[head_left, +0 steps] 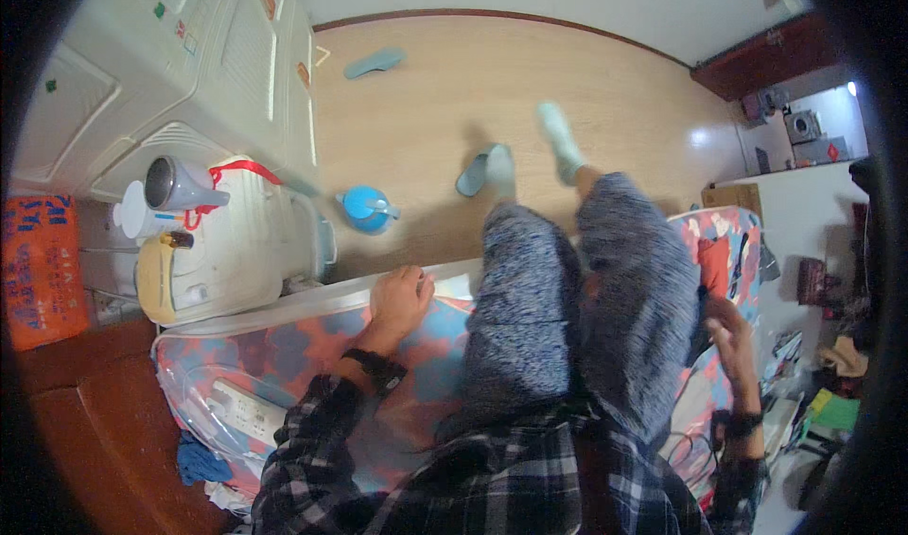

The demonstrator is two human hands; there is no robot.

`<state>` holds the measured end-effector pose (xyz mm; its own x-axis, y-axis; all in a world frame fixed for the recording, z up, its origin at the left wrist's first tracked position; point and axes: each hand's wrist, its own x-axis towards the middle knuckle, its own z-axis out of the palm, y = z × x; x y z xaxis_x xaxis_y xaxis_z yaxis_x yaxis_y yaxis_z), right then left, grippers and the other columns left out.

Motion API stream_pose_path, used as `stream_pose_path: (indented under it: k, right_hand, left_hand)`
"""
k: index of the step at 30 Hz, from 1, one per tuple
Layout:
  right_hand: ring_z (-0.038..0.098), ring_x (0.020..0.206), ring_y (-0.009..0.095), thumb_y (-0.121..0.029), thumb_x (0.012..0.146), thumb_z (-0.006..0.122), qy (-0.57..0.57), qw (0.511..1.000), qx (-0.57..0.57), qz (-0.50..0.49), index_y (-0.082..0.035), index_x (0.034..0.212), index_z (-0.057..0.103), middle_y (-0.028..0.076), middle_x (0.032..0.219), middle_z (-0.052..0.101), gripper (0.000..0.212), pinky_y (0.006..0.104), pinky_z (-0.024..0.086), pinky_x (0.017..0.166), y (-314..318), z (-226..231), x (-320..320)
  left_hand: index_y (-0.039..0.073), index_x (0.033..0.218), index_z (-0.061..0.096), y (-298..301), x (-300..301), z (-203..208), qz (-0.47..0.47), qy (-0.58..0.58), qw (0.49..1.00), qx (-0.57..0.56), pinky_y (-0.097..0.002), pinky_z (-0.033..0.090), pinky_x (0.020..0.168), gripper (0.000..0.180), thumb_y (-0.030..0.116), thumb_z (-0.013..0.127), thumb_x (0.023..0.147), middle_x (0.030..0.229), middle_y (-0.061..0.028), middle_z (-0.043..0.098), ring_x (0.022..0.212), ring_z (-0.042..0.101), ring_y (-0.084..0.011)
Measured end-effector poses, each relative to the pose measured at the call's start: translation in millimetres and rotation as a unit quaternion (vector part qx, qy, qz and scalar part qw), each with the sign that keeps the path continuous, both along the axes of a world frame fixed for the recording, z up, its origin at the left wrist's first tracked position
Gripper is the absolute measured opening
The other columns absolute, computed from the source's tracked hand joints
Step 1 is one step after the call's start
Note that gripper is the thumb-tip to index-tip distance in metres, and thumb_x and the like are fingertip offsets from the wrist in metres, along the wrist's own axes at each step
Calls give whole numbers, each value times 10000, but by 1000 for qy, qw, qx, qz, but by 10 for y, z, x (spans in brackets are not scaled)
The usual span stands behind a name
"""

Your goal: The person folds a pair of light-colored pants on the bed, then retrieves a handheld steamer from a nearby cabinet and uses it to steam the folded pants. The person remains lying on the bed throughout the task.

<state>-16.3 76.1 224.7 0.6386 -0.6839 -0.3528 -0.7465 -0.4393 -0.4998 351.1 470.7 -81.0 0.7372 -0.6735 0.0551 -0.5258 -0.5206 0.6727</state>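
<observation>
The fingers (413, 277) of the left hand (399, 300) curl loosely over the pale front edge of the bed (284, 310), the palm pressed flat on the red-and-blue patterned bed cover (312, 346) and gripping nothing that shows; a black band (375, 365) sits at that wrist, and a dark plaid flannel sleeve (303, 450) runs back from it toward the lower edge; the right hand (730, 338) hangs at the far side of the legs, its fingers (719, 313) spread open and empty, just beside the same patterned cover where it shows red, white and blue at the bed's right end, with a dark band on that wrist too; between the two hands lie the person's legs in mottled grey-blue fleece trousers (567, 317), stretching forward off the bed; one foot in a pale green sock (560, 140) is raised above the light wooden floor (454, 100), and a grey-blue slipper (484, 169) lies on the floor just beside it; a second grey-blue slipper (374, 62) lies well apart, nearer the wall; a round blue plastic cup with a spoon in it (364, 209) stands on the floor near the left hand, just beyond the bed edge; to the left of it a white plastic container with a red handle (241, 228) carries a grey hair dryer (175, 185), beside a cream plastic drawer cabinet (189, 52).
</observation>
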Motion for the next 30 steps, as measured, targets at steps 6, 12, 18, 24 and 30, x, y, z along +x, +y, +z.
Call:
stream_pose_path:
  k: [6,12,18,24,30]
  right_hand:
    - [220,1487,398,-581,621,897,102,944,129,285,30,1572,-31,282,1616,173,1462,467,210,1216,133,-1421,2133]
    - [186,1449,411,-681,552,850,392,777,200,450,34,1502,-27,302,1537,169,1477,440,214,1194,-713,-2792,2965]
    - [359,1278,344,-530,685,791,410,752,340,388,24,1349,200,240,1334,350,1048,428,335,1063,-1091,-2732,3667]
    - [532,1107,278,-378,817,732,297,809,469,194,14,1197,426,177,1131,531,626,416,457,932,-1564,-2018,4613]
    - [672,821,227,-259,924,645,102,912,317,240,14,942,633,124,872,685,274,399,547,731,-2647,-1294,5056]
  left_hand:
    - [51,818,632,83,73,145,-30,1,999,-19,-514,486,706,239,264,598,922,805,-184,641,739,612,-406]
    - [39,842,632,-18,250,-26,-25,156,981,111,-525,492,732,238,253,574,926,805,-167,636,797,626,-371]
    - [36,921,642,-29,313,-20,-88,240,941,222,-546,503,751,220,239,559,931,888,-183,660,825,640,-378]
    - [36,1073,657,-312,1138,-36,22,227,951,207,-518,515,833,246,208,546,938,1062,-197,671,1002,635,-383]
    - [1,1352,528,-1240,4186,1940,394,-139,907,-45,-493,401,1083,435,84,568,927,1378,-268,519,1248,518,-449]
